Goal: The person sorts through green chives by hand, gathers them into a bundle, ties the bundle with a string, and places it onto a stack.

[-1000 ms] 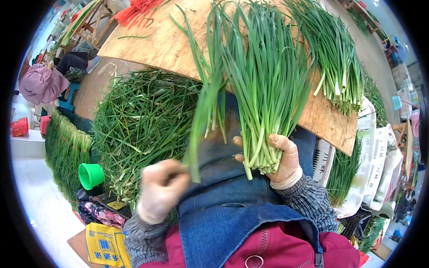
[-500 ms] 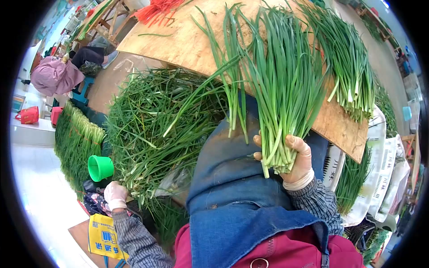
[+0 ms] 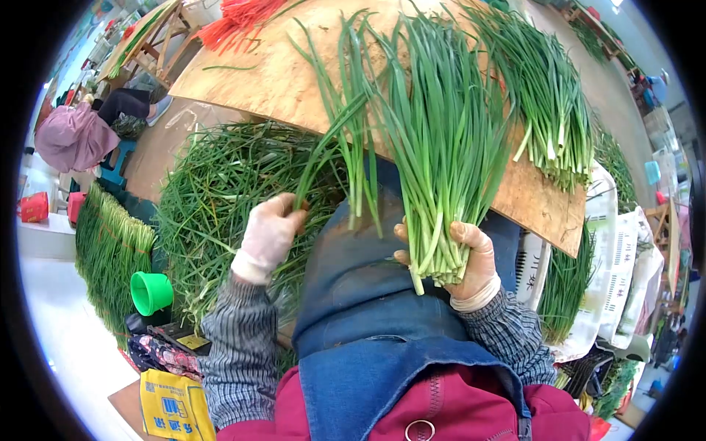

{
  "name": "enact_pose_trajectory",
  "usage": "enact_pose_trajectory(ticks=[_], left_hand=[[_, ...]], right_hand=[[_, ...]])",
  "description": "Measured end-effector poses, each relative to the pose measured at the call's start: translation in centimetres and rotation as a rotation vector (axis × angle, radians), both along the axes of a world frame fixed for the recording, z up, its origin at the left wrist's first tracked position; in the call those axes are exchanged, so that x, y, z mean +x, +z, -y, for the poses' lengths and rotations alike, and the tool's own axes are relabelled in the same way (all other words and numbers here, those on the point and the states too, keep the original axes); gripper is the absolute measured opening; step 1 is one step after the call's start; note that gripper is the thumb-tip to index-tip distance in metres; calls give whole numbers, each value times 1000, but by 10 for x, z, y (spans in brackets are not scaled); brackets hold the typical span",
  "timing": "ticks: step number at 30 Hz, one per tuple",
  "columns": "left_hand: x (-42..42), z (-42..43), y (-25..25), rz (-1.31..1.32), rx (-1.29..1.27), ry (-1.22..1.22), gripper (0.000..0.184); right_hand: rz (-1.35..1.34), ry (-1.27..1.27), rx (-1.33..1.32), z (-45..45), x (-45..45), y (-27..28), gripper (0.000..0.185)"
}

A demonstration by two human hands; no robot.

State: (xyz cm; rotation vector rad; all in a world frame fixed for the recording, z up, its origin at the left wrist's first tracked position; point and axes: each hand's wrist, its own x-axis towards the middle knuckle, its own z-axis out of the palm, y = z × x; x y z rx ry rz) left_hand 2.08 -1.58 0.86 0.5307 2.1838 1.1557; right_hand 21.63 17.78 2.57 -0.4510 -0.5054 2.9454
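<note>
The right hand (image 3: 472, 263) is closed around the pale base of the leaf bunch (image 3: 445, 158), thumb at 3 o'clock, fingertips at 9 o'clock. The bunch is positioned above the apron (image 3: 368, 294), its leaves extending toward 12 o'clock over the board (image 3: 257, 84). The left hand (image 3: 273, 229), at 9 o'clock of the bunch base, pinches thin stalks (image 3: 316, 163) between thumb and fingers. The loose pile (image 3: 220, 198) lies beyond it, toward 11 o'clock. A second bunch (image 3: 548, 95) rests on the board at 1 o'clock.
</note>
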Motion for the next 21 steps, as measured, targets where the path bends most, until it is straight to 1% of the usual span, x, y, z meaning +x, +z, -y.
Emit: enact_pose_trajectory(ticks=[1, 2, 3, 4, 6, 8, 9, 12, 13, 16, 17, 20, 21], left_hand=[[16, -6, 23, 197, 150, -9, 22], [33, -14, 47, 302, 203, -25, 20], [46, -18, 54, 419, 275, -33, 20], [55, -24, 63, 471, 262, -78, 18], [68, -42, 75, 587, 230, -75, 17], [75, -55, 63, 555, 278, -66, 16], [78, -61, 60, 489, 289, -42, 17], [73, -72, 37, 149, 302, -58, 19], [69, -73, 38, -132, 185, -149, 21], [63, -77, 27, -533, 277, -263, 22], [62, -78, 28, -587, 272, -283, 26], [62, -77, 25, -692, 185, -316, 30], [65, -76, 28, -848, 67, -292, 35]], right_hand=[[7, -1, -1, 0, 0, 0, 59], [14, 3, -1, 1, 0, 0, 59], [13, -5, 6, 2, -1, 1, 60], [-1, 8, -1, 2, -1, 0, 59], [-34, 31, -10, 1, -3, 0, 57], [-17, 33, -26, -2, 0, -6, 56], [-9, 30, -35, -3, 1, -8, 56], [45, 18, -27, -3, 4, -7, 55], [61, -21, -41, -1, 3, -4, 54], [28, -22, -79, -3, 4, -10, 53], [16, -26, -92, -3, 4, -10, 53], [-17, -24, -143, -2, 4, -13, 51], [-29, -15, -170, -2, 4, -14, 50]])
